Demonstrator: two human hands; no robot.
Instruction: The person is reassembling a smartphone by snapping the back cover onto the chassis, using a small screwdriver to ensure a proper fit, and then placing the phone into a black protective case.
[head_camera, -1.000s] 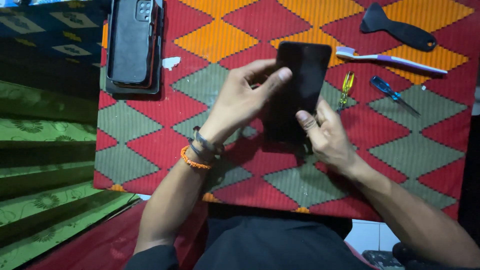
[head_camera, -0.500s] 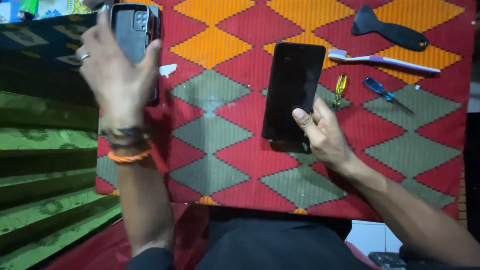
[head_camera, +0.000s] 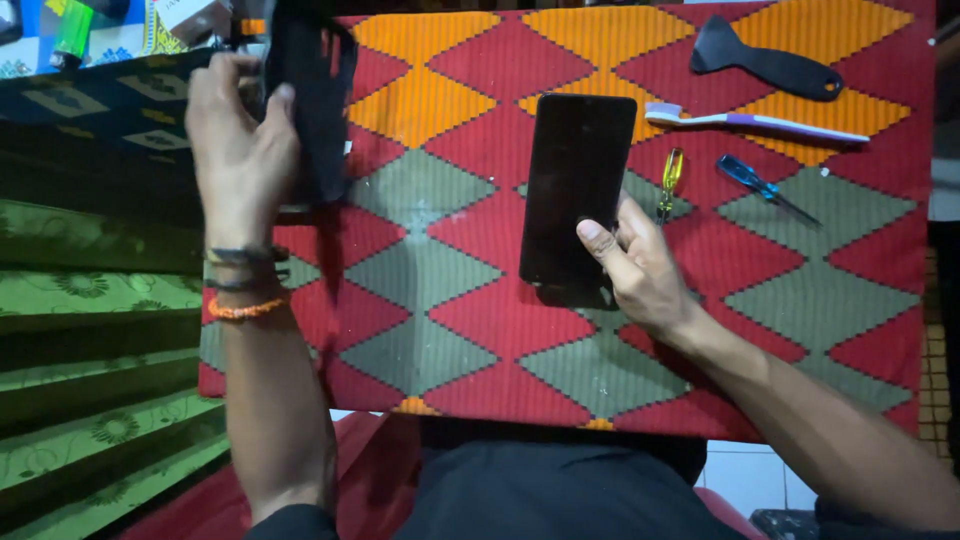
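Observation:
My right hand (head_camera: 640, 265) holds a black phone (head_camera: 575, 190) by its lower right edge, thumb on the dark screen, over a woven mat (head_camera: 430, 290) with red, orange and grey diamonds. My left hand (head_camera: 240, 150) grips a black phone case (head_camera: 310, 100) lifted on edge above the mat's upper left corner. Dark and orange bracelets (head_camera: 245, 285) circle my left wrist.
At the mat's upper right lie a black plastic scraper (head_camera: 770, 62), a white and purple toothbrush (head_camera: 755, 122), a blue-handled screwdriver (head_camera: 765, 187) and small yellow tweezers (head_camera: 670, 180). Green and dark patterned cloth (head_camera: 90, 290) lies to the left.
My left hand left the phone, reached to the upper left and picked up the black case, now tilted on edge. My right hand keeps the phone steady.

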